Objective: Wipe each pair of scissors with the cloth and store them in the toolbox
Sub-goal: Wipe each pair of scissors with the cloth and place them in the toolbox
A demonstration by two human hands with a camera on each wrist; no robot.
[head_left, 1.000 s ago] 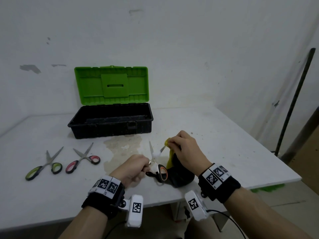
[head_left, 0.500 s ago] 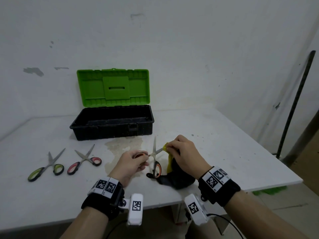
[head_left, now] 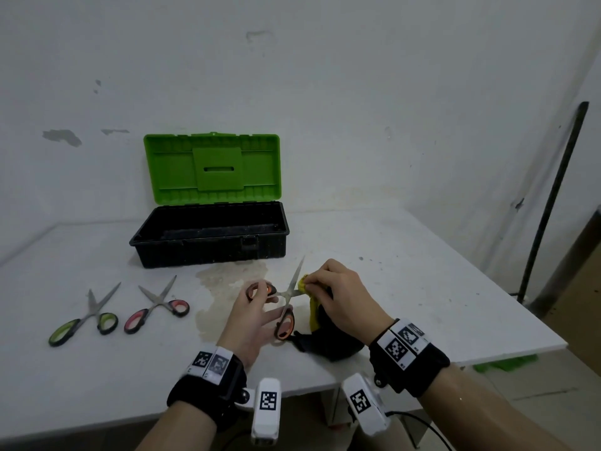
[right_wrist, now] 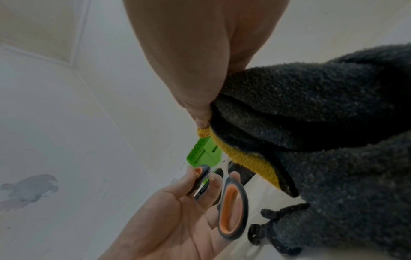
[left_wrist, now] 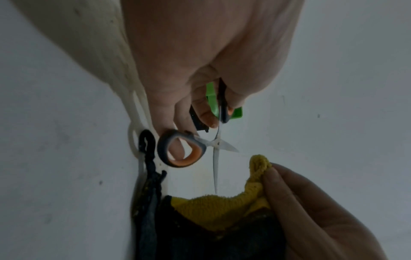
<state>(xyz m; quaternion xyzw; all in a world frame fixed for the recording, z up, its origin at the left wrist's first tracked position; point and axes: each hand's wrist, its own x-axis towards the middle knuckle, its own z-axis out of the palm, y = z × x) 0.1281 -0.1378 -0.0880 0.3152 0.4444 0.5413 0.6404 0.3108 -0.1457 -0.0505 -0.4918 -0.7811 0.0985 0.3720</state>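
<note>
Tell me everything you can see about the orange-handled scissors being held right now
The orange-handled scissors have dark grey loops lined in orange and plain, metallic-looking blades, spread wide open in an X. The left hand holds them by the handles above the white table, in front of the open toolbox. One blade points up and away toward the toolbox; the right hand pinches the yellow-and-black cloth by the other blade. From the left wrist view, that blade's tip looks clear of the cloth.

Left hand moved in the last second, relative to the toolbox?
Yes. The left hand has shifted away from the table's near edge toward the toolbox, swinging the orange scissors open.
</note>
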